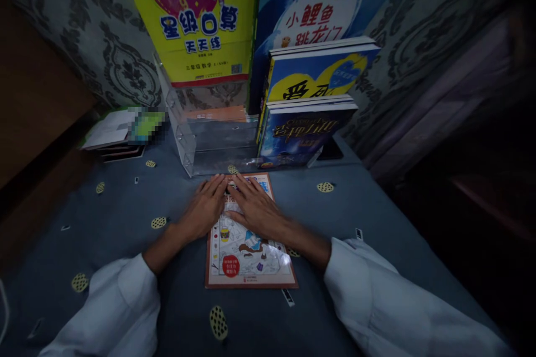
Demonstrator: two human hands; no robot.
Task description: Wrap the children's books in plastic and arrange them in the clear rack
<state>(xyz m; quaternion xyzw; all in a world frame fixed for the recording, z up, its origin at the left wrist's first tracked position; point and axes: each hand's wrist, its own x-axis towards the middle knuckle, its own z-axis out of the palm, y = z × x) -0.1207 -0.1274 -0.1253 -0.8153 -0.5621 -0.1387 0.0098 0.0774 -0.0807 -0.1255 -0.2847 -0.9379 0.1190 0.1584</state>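
A thin book with a reddish-brown border [251, 256] lies flat on the dark blue patterned cloth, its illustrated cover facing up. My left hand [207, 206] rests over the book's upper left edge, fingers stretched forward. Across the cover's upper part lies my right hand [255, 206], palm down with its fingers extended. The fingertips of both hands nearly meet near the book's top and hide part of its title. Just beyond them stands a clear acrylic book stand [221, 150] with several books in it.
In the stand, a yellow workbook [201, 61] and a large blue book [312, 11] rise at the back. Shorter books [305, 128] fill its right front. Left of it lies a stack of booklets [111, 131]. Behind is a patterned wall covering [125, 67]; the cloth's right edge [414, 223] slopes away.
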